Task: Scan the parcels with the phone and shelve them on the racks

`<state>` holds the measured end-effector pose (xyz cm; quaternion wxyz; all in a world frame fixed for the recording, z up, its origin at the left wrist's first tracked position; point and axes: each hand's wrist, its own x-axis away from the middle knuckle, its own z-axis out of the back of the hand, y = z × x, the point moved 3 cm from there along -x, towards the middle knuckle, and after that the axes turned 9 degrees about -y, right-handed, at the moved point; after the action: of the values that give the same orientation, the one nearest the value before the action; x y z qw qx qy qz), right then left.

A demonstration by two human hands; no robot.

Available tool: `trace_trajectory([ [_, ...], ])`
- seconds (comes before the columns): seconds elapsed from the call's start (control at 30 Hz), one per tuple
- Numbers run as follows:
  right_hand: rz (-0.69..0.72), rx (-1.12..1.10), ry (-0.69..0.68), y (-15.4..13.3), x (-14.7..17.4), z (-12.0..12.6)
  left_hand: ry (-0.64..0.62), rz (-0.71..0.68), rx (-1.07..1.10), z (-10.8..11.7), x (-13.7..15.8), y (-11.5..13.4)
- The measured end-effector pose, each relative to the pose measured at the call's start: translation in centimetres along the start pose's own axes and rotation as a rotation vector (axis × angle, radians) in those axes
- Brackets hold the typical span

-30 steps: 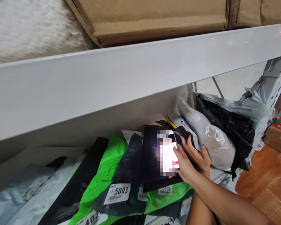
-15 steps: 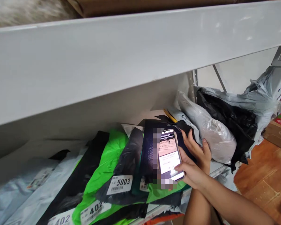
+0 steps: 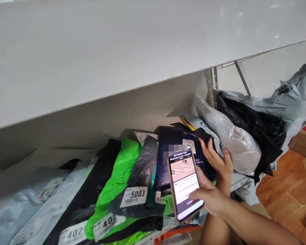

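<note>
My right hand (image 3: 210,197) grips a smartphone (image 3: 186,185), its thumb on the lit lower screen. The screen shows a picture with printed text above a white panel. Crossing beneath the right arm, my left hand (image 3: 218,158) rests with fingers stretched out against the right side of a navy mailing bag (image 3: 164,141). Its thumb stands apart, close to a puffy white parcel (image 3: 232,143). A label (image 3: 190,144) shows on the navy bag above the phone. Left of it lie a dark grey bag (image 3: 145,163) with a sticker reading 5003 and a bright green bag (image 3: 117,183).
A broad white shelf beam (image 3: 117,58) crosses overhead. Black (image 3: 260,119) and grey plastic bags (image 3: 290,102) fill the shelf's right end. Pale bags (image 3: 48,194) lie at left. A cardboard box (image 3: 303,144) stands on the brown floor at right.
The phone has moved down and slightly left, uncovering the navy bag's label. My left hand keeps its place by the bags. The camera view has shifted a little, showing more of the beam.
</note>
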<state>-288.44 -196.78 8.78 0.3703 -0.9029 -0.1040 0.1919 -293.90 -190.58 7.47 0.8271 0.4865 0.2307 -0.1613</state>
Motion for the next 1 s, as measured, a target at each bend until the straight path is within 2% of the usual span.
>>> trace_trajectory([
  [0.2, -0.072, -0.046, -0.128, 0.5, 0.6, -0.4, 0.051, 0.01, 0.013, 0.2, 0.2, 0.5],
  [0.33, -0.149, -0.027, -0.226, 0.9, 2.0, -0.9, 0.003, 0.034, 0.039, 0.1, 0.3, 0.3],
  [0.43, -0.158, 0.052, -0.271, 0.7, 2.0, 0.0, -0.059, 0.035, 0.047, -0.1, 0.4, -0.2],
  [0.53, 0.0, 0.115, -0.172, -0.8, -0.1, 3.1, -0.092, 0.017, 0.034, -0.2, 0.5, -0.9],
  [0.63, 0.171, 0.075, -0.002, -2.3, -2.4, 6.7, -0.13, -0.01, 0.023, -0.2, 0.6, -1.7],
  [0.7, 0.242, 0.048, 0.058, -2.5, -3.2, 8.1, -0.157, -0.024, 0.017, -0.2, 0.6, -2.2],
  [0.83, 0.313, -0.035, -0.003, -1.9, -3.4, 8.1, -0.196, -0.026, -0.005, -0.2, 0.7, -2.9],
  [1.0, 0.267, -0.09, 0.014, -1.8, -3.4, 7.5, -0.26, -0.005, -0.056, -0.2, 1.0, -3.6],
])
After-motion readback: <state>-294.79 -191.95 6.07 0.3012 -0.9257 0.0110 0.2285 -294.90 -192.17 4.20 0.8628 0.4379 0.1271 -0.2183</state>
